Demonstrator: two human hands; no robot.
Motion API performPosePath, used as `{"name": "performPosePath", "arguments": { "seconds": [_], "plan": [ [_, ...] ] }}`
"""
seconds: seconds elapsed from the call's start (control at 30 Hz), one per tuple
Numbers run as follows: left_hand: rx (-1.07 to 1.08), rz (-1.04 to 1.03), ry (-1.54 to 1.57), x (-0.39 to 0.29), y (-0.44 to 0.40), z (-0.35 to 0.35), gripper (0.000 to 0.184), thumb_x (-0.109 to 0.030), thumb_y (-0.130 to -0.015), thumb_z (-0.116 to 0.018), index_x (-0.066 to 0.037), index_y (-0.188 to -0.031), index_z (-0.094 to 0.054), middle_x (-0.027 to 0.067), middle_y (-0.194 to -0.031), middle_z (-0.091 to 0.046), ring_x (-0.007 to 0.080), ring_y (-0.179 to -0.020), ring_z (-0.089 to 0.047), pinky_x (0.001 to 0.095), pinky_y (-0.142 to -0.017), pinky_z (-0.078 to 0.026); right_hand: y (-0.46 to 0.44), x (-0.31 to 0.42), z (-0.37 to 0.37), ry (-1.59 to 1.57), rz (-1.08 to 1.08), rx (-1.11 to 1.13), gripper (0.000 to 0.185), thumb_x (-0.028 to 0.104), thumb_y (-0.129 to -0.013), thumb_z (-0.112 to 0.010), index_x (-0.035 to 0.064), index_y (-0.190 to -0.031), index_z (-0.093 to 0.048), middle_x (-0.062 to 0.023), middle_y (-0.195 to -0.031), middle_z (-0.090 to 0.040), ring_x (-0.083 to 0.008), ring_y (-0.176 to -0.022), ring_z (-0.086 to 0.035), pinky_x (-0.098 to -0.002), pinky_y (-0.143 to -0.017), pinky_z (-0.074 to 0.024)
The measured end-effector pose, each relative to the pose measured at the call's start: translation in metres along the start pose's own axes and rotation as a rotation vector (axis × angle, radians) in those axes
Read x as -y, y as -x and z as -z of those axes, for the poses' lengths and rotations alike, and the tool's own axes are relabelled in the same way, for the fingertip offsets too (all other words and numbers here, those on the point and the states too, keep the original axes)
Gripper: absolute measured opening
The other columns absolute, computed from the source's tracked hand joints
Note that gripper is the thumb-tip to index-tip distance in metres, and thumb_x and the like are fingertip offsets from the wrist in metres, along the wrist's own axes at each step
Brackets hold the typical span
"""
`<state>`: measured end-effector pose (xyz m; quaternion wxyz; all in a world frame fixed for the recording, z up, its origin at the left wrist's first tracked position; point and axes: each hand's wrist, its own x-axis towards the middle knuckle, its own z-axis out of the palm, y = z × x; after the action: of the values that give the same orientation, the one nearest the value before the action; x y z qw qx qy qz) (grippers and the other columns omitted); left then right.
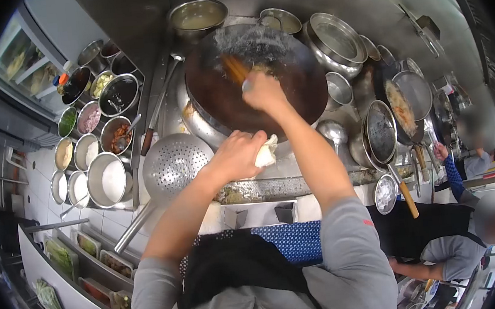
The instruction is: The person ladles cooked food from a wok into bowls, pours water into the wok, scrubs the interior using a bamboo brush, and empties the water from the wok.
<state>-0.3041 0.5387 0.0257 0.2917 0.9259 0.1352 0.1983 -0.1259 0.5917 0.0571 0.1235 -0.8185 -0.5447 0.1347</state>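
Note:
A large dark wok is tilted on the stove in front of me, with water splashing at its far side. My left hand is closed on a folded white cloth at the wok's near rim; any handle beneath is hidden. Inside the wok, my right hand grips a bamboo wok brush. The brush's orange-brown bristles are blurred and point toward the far left. A perforated strainer lies left of my left forearm, and a steel ladle rests right of the wok.
Steel pots of seasonings stand at the left. Behind the wok sit a steel basin and a large pot. Strainers and a pan of food crowd the right. A co-worker stands at the far right.

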Motion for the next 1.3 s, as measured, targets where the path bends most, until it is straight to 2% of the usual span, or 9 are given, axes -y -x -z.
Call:
{"name": "performPosePath", "arguments": {
  "seconds": [0.23, 0.4, 0.6, 0.8, 0.9, 0.97, 1.13, 1.23, 1.3],
  "plan": [
    [-0.07, -0.03, 0.054, 0.003, 0.002, 0.003, 0.046, -0.019, -0.065, -0.08, -0.004, -0.098, -0.051, 0.0193, -0.079, -0.064, 0.0408, -0.082, -0.062, 0.0462, -0.081, -0.046, -0.056, -0.005, 0.005, -0.15, -0.2, -0.196, 0.035, 0.017, -0.081, -0.064, 0.0034, -0.114, -0.064, -0.0257, -0.111, -0.068, -0.041, -0.106, -0.066, -0.0462, -0.093, -0.0527],
    [-0.248, -0.004, 0.348, 0.001, 0.045, 0.019, 0.048, -0.021, -0.069, -0.082, -0.001, -0.106, -0.057, 0.0181, -0.136, -0.052, 0.0395, -0.125, -0.049, 0.0443, -0.105, -0.041, 0.005, 0.027, -0.011, -0.22, -0.073, -0.031, 0.041, 0.016, -0.08, -0.062, 0.0038, -0.119, -0.063, -0.0273, -0.112, -0.067, -0.0431, -0.111, -0.063, -0.0478, -0.1, -0.0478],
    [-0.206, 0.43, 0.564, -0.01, 0.106, 0.045, 0.048, -0.027, -0.07, -0.085, -0.003, -0.103, -0.061, 0.0126, -0.091, -0.068, 0.0247, -0.081, -0.069, 0.0321, -0.076, -0.053, -0.064, 0.007, 0.009, -0.189, -0.305, -0.231, 0.043, 0.018, -0.078, -0.066, 0.007, -0.119, -0.065, -0.0241, -0.11, -0.069, -0.0403, -0.101, -0.068, -0.0456, -0.087, -0.0566],
    [-0.445, 0.746, 0.648, 0.013, 0.227, 0.033, 0.049, -0.023, -0.063, -0.084, -0.003, -0.102, -0.062, 0.0027, -0.09, -0.063, 0.0123, -0.081, -0.059, 0.0282, -0.074, -0.048, 0.023, 0.049, 0.008, -0.353, -0.19, 0.09, 0.05, 0.018, -0.076, -0.068, 0.0077, -0.125, -0.064, -0.0252, -0.11, -0.069, -0.0382, -0.101, -0.069, -0.0452, -0.079, -0.0596],
    [-0.532, 0.839, 0.832, -0.003, 0.238, 0.051, 0.053, -0.026, -0.06, -0.084, -0.003, -0.102, -0.062, 0.0032, -0.091, -0.063, 0.0122, -0.082, -0.059, 0.0278, -0.074, -0.048, -0.036, 0.003, -0.014, -0.183, -0.049, -0.146, 0.048, 0.021, -0.074, -0.073, 0.0071, -0.12, -0.067, -0.0224, -0.107, -0.07, -0.0355, -0.096, -0.071, -0.0426, -0.072, -0.0608],
    [-0.522, 0.852, 0.838, -0.004, 0.235, 0.052, 0.05, -0.021, -0.063, -0.083, -0.002, -0.103, -0.062, 0.0032, -0.091, -0.063, 0.0122, -0.083, -0.059, 0.0277, -0.074, -0.048, -0.049, 0.025, 0.027, -0.43, -0.367, -0.129, 0.047, 0.02, -0.073, -0.074, 0.0071, -0.118, -0.067, -0.0196, -0.104, -0.072, -0.0321, -0.087, -0.072, -0.0395, -0.058, -0.0603],
    [-0.373, 0.887, 0.816, 0.007, 0.238, 0.032, 0.066, -0.018, -0.065, -0.086, 0.003, -0.121, -0.057, 0.0106, -0.106, -0.065, 0.0192, -0.097, -0.063, 0.0325, -0.086, -0.051, 0.027, 0.051, 0.01, -0.386, -0.132, 0.183, 0.061, 0.021, -0.07, -0.078, 0.0097, -0.128, -0.062, -0.018, -0.098, -0.072, -0.0279, -0.07, -0.072, -0.0358, -0.046, -0.0557],
    [-0.349, 0.868, 0.824, 0.013, 0.245, 0.024, 0.063, -0.016, -0.065, -0.085, 0.002, -0.119, -0.058, 0.0097, -0.103, -0.065, 0.0192, -0.094, -0.064, 0.0334, -0.084, -0.052, 0.098, 0.007, 0.049, -0.065, 0.13, 0.264, 0.058, 0.023, -0.072, -0.076, 0.0111, -0.127, -0.062, -0.0212, -0.104, -0.071, -0.0376, -0.096, -0.07, -0.043, -0.086, -0.0542],
    [-0.403, 0.874, 0.843, 0.017, 0.256, 0.013, 0.06, -0.014, -0.066, -0.084, 0.001, -0.117, -0.059, 0.0088, -0.1, -0.065, 0.019, -0.091, -0.064, 0.0338, -0.082, -0.052, 0.12, -0.024, 0.089, 0.17, 0.136, 0.364, 0.05, 0.026, -0.075, -0.076, 0.0117, -0.121, -0.065, -0.0207, -0.106, -0.071, -0.0383, -0.104, -0.067, -0.0446, -0.092, -0.0515]
  ]
}}
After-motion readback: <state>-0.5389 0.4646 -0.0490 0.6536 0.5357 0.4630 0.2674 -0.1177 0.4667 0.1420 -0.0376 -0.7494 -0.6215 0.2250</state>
